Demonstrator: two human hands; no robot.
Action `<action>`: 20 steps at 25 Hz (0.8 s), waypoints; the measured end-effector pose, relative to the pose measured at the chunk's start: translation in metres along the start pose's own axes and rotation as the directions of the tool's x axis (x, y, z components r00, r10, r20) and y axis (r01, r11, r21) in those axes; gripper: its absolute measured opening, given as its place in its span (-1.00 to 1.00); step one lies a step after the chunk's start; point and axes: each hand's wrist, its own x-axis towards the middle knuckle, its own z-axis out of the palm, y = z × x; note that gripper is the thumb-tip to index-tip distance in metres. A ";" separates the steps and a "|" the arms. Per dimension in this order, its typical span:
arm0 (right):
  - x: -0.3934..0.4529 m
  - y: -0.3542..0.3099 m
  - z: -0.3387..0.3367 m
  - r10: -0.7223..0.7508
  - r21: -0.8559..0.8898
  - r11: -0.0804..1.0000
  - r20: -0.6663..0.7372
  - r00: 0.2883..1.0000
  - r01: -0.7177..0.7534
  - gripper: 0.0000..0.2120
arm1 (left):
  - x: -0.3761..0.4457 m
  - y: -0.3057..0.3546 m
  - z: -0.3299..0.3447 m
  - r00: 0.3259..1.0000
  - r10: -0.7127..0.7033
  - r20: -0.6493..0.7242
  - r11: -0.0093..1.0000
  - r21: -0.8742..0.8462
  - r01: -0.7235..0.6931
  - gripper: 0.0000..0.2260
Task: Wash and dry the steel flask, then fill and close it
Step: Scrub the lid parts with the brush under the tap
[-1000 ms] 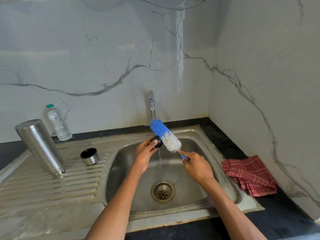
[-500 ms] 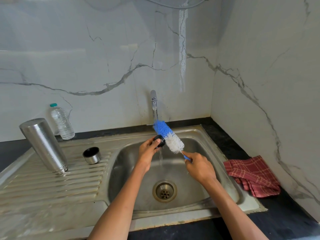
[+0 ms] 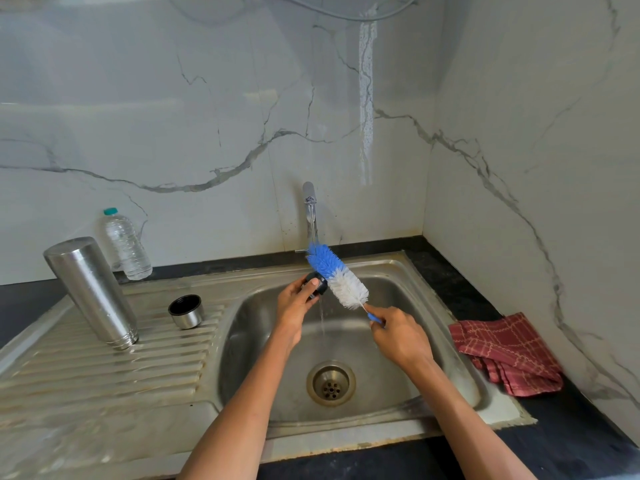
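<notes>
The steel flask [image 3: 90, 289] stands upside down on the drainboard at the left, its steel cup [image 3: 185, 311] beside it, mouth up. Over the sink basin my left hand [image 3: 296, 306] grips a small black stopper [image 3: 318, 285] under a thin stream from the tap [image 3: 309, 209]. My right hand [image 3: 398, 336] holds the blue handle of a bottle brush [image 3: 337, 276]. The blue and white bristles lie against the stopper.
A clear plastic water bottle [image 3: 125, 244] stands against the back wall behind the flask. A red checked cloth [image 3: 505, 353] lies on the dark counter right of the sink [image 3: 450, 344]. Marble walls close in at the back and right.
The brush and stopper stay together under the running water with only slight shifts. The view has drifted a little; flask, cup and cloth have not moved.
</notes>
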 end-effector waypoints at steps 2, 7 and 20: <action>-0.004 0.001 0.000 -0.036 -0.007 0.999 -0.002 0.999 0.036 -0.55 | 0.003 -0.001 -0.004 0.997 -0.022 -0.068 0.999 -0.036 0.020 -0.73; -0.003 0.002 -0.005 -0.066 -0.002 0.998 0.017 0.998 0.066 -0.57 | 0.005 0.003 -0.008 0.984 -0.036 -0.177 0.991 -0.133 0.012 -0.80; -0.006 0.004 -0.010 -0.099 0.000 0.995 0.021 0.995 0.099 -0.59 | 0.008 0.004 -0.012 0.971 -0.162 -0.173 0.982 -0.127 0.141 -0.73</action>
